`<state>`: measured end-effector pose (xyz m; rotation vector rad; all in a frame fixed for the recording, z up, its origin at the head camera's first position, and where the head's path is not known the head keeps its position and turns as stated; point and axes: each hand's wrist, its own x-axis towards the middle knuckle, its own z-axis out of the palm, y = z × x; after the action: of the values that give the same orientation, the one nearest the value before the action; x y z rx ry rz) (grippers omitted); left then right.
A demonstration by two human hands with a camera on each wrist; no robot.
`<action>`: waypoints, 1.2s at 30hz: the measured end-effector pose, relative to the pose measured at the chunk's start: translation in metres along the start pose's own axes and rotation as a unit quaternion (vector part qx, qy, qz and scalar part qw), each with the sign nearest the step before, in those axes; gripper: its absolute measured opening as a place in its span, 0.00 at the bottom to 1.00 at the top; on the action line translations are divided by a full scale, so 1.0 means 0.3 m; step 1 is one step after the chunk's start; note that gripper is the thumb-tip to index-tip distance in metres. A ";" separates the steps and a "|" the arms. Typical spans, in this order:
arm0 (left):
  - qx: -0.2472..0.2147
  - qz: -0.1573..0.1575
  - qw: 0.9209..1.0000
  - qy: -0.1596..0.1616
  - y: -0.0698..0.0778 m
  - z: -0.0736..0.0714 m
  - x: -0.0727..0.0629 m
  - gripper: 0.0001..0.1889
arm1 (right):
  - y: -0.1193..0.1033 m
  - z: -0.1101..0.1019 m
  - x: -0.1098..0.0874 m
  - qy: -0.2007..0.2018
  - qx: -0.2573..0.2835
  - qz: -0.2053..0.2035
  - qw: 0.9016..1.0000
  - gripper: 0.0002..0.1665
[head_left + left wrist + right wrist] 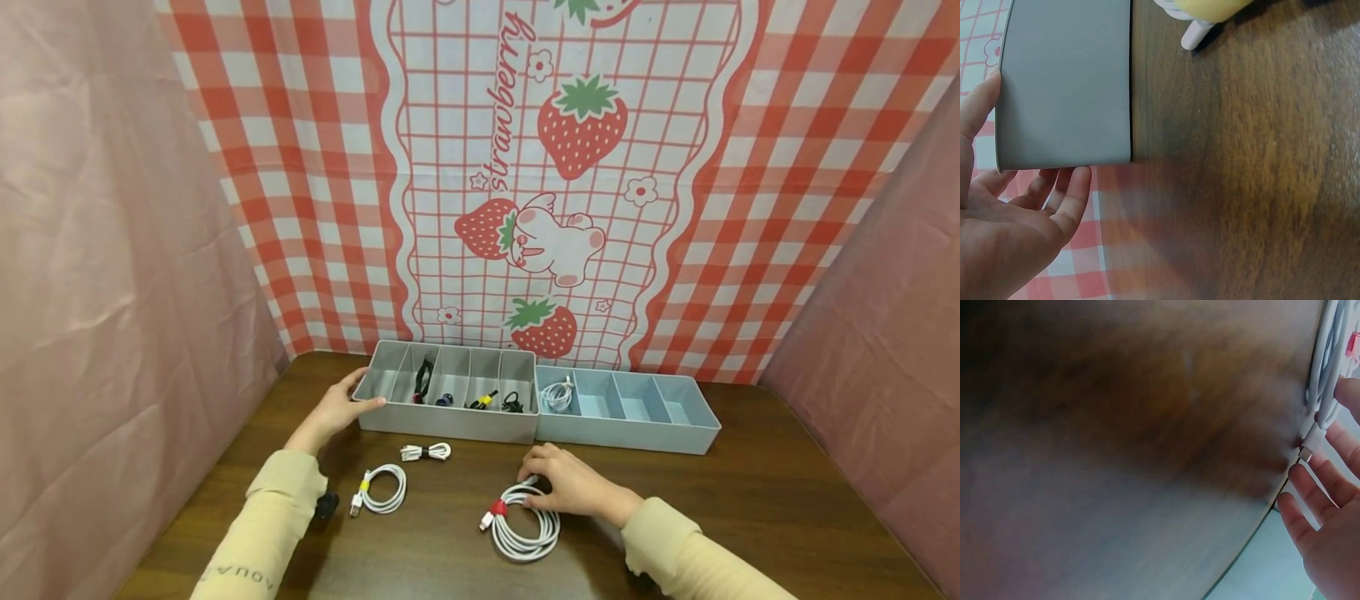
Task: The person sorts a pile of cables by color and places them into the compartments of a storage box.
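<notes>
My left hand (335, 412) holds the left end of a long grey divided box (450, 422). Its thumb lies on the rim and the fingers rest against the end wall, as the left wrist view shows. My right hand (573, 483) pinches the upper right side of a coiled white cable (525, 550), thumb and index finger on the strands; its other fingers are spread. A red tie (498, 507) binds this coil, and one plug (487, 521) points left. In the right wrist view another, metal-tipped plug (1305, 454) sits near the fingertips.
A white cable with a yellow tie (386, 504) and a small black-tied cable bundle (426, 452) lie on the left. Dark cables sit in several grey compartments. Right of it, a blue divided box (630, 435) holds a coiled white cable (557, 395). Patterned cloth hangs behind.
</notes>
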<state>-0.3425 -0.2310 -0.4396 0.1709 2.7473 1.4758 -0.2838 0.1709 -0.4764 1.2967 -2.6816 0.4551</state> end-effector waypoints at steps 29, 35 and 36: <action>-0.003 -0.004 1.000 -0.002 -0.010 0.003 0.006 0.41 | -0.037 -0.042 0.001 0.070 0.006 -0.042 0.997 0.13; 0.000 -0.002 1.000 -0.003 -0.009 -0.002 0.005 0.43 | -0.041 -0.061 0.001 0.088 0.006 -0.052 0.995 0.13; -0.001 -0.002 1.000 -0.003 -0.010 -0.002 0.005 0.43 | -0.041 -0.064 0.001 0.089 0.006 -0.052 0.995 0.13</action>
<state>-0.3443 -0.2328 -0.4417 0.1692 2.7401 1.4759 -0.2747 0.1698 -0.4557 1.3241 -2.4571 0.5478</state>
